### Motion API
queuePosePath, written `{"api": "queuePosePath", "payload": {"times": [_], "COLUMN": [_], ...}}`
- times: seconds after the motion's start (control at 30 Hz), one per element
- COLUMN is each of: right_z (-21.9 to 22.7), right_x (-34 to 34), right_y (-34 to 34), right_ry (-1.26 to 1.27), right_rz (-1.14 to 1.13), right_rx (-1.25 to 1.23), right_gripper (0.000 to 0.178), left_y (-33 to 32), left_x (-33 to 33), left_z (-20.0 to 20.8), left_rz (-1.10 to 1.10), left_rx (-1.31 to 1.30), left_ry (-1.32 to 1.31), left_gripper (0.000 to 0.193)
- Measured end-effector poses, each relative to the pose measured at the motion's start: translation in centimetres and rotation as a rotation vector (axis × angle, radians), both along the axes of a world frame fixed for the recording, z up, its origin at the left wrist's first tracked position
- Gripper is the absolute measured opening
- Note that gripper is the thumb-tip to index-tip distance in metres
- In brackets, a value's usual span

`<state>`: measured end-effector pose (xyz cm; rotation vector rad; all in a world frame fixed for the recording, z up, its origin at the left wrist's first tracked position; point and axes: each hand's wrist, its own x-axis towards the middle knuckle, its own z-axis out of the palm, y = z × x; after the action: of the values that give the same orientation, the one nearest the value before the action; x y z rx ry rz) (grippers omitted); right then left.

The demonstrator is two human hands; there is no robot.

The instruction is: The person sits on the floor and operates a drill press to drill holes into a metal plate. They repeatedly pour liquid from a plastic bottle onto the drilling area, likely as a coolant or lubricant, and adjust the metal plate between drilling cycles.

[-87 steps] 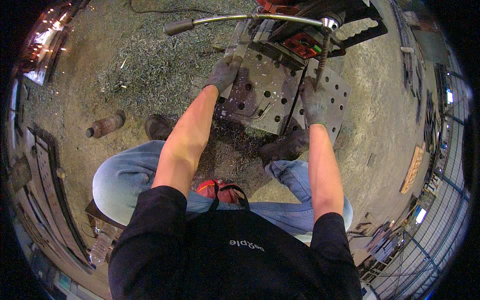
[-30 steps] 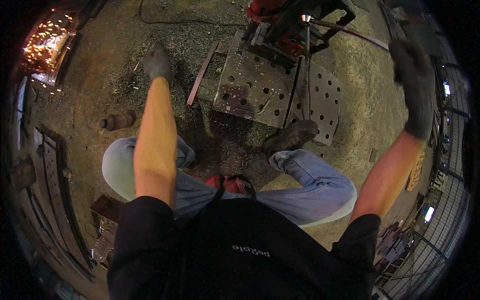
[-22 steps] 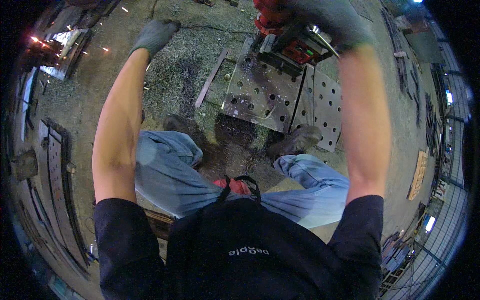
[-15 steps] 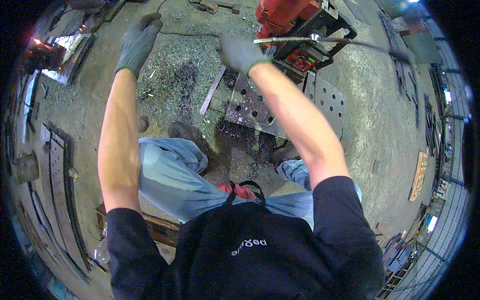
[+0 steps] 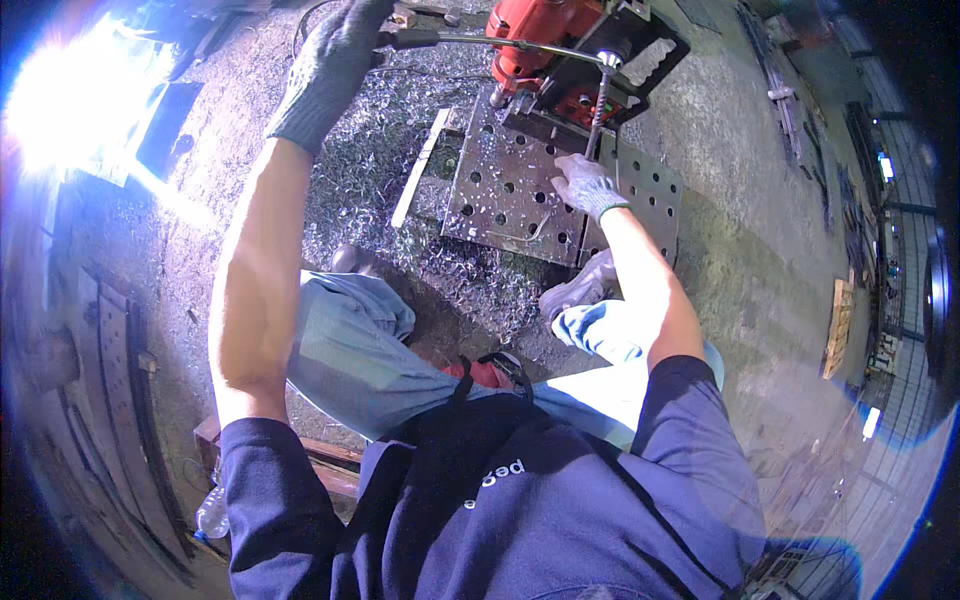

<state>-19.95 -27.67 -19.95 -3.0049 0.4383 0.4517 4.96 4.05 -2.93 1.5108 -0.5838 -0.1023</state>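
Standing on plate: red and black machine (image 5: 565,82), upper middle, on a perforated metal plate (image 5: 478,218).
Lever bars: one curved bar (image 5: 505,42) runs left from the hub to a dark grip (image 5: 412,39); a second bar (image 5: 601,103) points down toward the person.
Left hand: gray-gloved left hand (image 5: 335,60) at the upper edge, beside the dark grip; fingers partly cut off, cannot tell whether they close on it.
Right hand: gray-gloved right hand (image 5: 590,186) over the plate, at the second bar's lower end; cannot tell whether fingers are closed around it.
Floor: pale flat strip (image 5: 421,166) left of the plate, among metal shavings (image 5: 345,190).
Upper left: intense white glare (image 5: 85,95).
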Motion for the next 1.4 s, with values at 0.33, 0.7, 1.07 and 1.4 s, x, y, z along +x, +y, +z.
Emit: {"api": "queuePosePath", "payload": {"times": [0.33,0.7,1.07,1.4], "right_z": [1.1,-9.0,0.6,8.0], "right_x": [-3.2,-12.7,-5.8,-1.0], "right_y": [0.6,6.2,1.0,-2.9], "right_ry": [-0.290,-0.427,-0.467,0.047], "right_rz": [-0.475,-0.744,-0.767,-0.353], "right_rx": [0.368,0.572,0.651,0.491], "right_gripper": [0.053,0.055,0.080,0.070], "left_y": [-3.6,-5.0,-5.1,-5.2], "left_x": [0.0,0.8,2.2,0.4], "left_z": [-1.2,-2.2,-3.5,-2.2], "left_rz": [0.104,0.113,0.195,0.235], "left_rx": [1.029,0.944,0.838,0.968], "left_ry": [-0.753,-0.786,-0.567,-0.649], "left_gripper": [0.043,0.023,0.032,0.024]}}
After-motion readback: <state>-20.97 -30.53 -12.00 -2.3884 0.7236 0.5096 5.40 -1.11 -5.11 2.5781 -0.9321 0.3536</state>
